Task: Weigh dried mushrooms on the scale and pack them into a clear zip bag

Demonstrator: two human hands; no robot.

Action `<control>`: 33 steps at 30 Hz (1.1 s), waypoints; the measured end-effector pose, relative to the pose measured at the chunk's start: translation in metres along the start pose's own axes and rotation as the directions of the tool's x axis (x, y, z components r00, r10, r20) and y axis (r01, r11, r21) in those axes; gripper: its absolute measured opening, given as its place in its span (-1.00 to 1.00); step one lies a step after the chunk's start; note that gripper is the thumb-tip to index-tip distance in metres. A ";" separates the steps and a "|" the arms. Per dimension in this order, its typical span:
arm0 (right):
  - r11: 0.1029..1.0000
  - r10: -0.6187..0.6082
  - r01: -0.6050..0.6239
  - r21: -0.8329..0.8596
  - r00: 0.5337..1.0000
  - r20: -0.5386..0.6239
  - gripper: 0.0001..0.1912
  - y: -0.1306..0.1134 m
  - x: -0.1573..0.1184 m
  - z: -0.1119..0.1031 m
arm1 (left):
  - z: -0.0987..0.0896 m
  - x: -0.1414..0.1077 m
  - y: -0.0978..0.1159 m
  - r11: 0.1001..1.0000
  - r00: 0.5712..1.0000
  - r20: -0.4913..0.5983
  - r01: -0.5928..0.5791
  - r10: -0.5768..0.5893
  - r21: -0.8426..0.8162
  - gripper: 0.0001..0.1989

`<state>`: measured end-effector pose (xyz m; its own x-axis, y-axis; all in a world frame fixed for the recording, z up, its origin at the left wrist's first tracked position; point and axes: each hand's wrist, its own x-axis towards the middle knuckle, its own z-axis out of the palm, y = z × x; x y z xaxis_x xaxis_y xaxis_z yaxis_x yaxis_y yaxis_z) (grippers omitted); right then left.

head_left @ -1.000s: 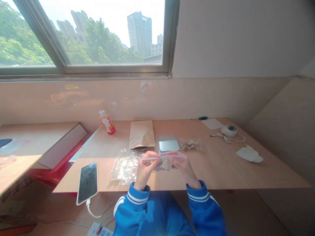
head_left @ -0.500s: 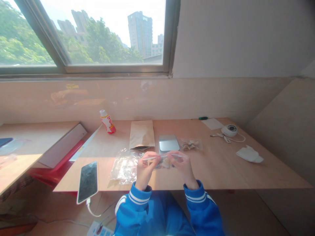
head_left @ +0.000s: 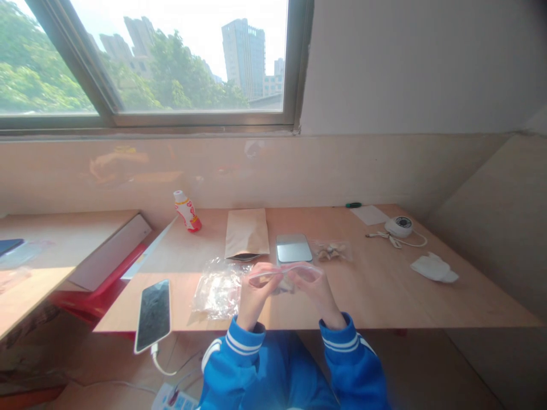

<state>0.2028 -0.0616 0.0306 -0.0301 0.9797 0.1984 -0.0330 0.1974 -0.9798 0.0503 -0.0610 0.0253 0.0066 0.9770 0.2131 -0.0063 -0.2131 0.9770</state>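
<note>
Between my two hands is a small clear plastic bag [head_left: 282, 285], its top edge pinched at both ends. Pale, darkish pieces show through its lower part; I cannot make out what they are. My left hand [head_left: 257, 291] has thumb and fingers closed on the bag's left end. On its right end, my right hand [head_left: 315, 289] is closed the same way. Just beyond my hands lies a flat scale with a mirror-like top [head_left: 294, 249]. Right of it is another clear bag with brownish pieces [head_left: 332, 251]. A crinkled clear plastic bag [head_left: 217, 289] lies beside my left hand.
A brown paper pouch [head_left: 247, 232] and a red-and-white bottle [head_left: 187, 212] are at the back. A phone with a cable [head_left: 152, 316] overhangs the table's left edge. To the right are a white round device [head_left: 398, 226], a crumpled white cloth or tissue [head_left: 433, 269] and paper [head_left: 370, 215].
The bag's top edge, nearly straight before, now bows apart into a wider gap near each hand. Both hands remain in about the same place.
</note>
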 end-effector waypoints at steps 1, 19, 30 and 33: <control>1.000 0.007 -0.007 0.007 1.000 -0.009 -0.80 0.001 0.000 0.001 | 0.001 0.000 0.000 1.000 1.000 -0.014 -0.008 0.008 0.003 -0.82; 0.995 -0.070 0.049 -0.086 0.961 -0.267 -0.77 0.012 -0.002 0.033 | 0.020 -0.002 -0.004 0.986 0.973 -0.188 0.110 -0.132 -0.123 -0.73; 0.995 0.103 -0.103 -0.017 0.994 -0.032 -0.38 0.021 -0.002 -0.010 | 0.004 0.007 -0.017 0.974 0.971 -0.125 0.191 -0.206 -0.124 -0.52; 0.987 0.156 -0.159 -0.030 0.983 -0.097 -0.36 0.022 -0.003 -0.014 | 0.010 0.006 -0.019 0.961 0.966 -0.093 0.225 -0.242 -0.158 -0.49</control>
<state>0.2165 -0.0594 0.0085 0.0620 0.9973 0.0401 0.0026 0.0400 -0.9992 0.0606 -0.0508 0.0086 -0.0855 0.9959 -0.0307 -0.1621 0.0165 0.9866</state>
